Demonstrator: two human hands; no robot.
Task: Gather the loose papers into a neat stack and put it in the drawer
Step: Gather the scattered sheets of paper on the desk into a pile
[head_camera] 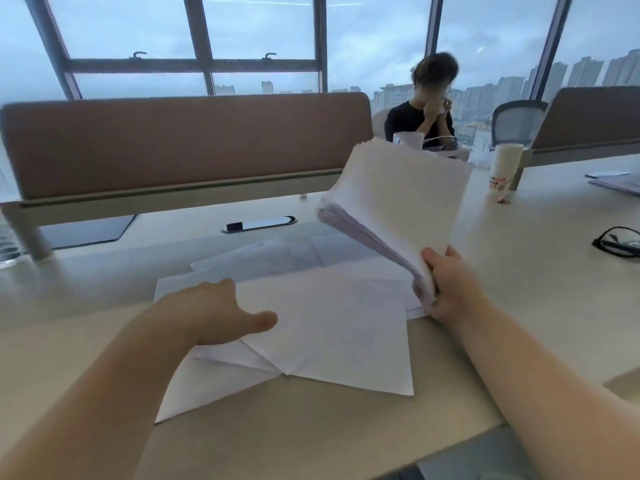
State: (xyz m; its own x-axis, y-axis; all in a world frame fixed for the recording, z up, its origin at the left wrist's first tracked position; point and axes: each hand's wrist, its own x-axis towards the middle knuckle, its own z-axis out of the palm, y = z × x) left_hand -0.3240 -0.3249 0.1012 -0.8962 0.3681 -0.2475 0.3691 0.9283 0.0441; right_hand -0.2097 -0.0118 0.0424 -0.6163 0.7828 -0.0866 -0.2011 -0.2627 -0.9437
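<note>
Two hands at work: our right hand [453, 289] grips a thick stack of papers [398, 202] by its near corner, raised and tilted above the desk [519, 271]. Our left hand [221, 313] lies spread, fingers straight, on the loose sheets [332, 327] scattered flat below. Black glasses [620, 242] and a paper cup [504, 173] sit far right.
</note>
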